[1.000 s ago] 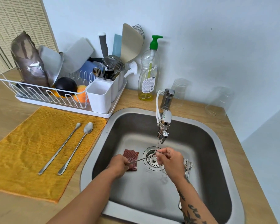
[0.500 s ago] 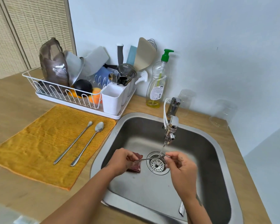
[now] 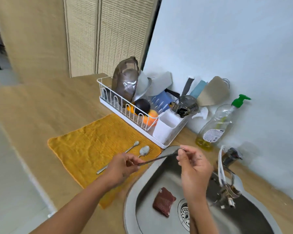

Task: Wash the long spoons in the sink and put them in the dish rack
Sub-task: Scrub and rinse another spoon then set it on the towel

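My left hand [image 3: 123, 168] and my right hand [image 3: 194, 163] both grip one long metal spoon [image 3: 156, 159], held level above the left rim of the steel sink [image 3: 134, 196]. The left pinches the handle end, the right pinches the bowl end. Two more long spoons lie on the yellow cloth [image 3: 85, 149]: one [image 3: 143, 151] with a wide bowl, and one [image 3: 134, 144] with a small bowl, both partly hidden behind my left hand. The white wire dish rack [image 3: 108, 93] stands beyond the cloth, with a white cutlery holder [image 3: 166, 125] at its near end.
A reddish scrub pad [image 3: 163, 200] lies in the sink beside the drain [image 3: 184, 212]. The tap [image 3: 227, 184] hangs over the basin on the right. A soap bottle with a green pump [image 3: 216, 124] stands by the wall. The rack holds bowls, lids and utensils.
Both hands lifted the spoon out from under the tap and carried it left, up over the sink's rim. The view swung left, toward the dish rack and cloth.
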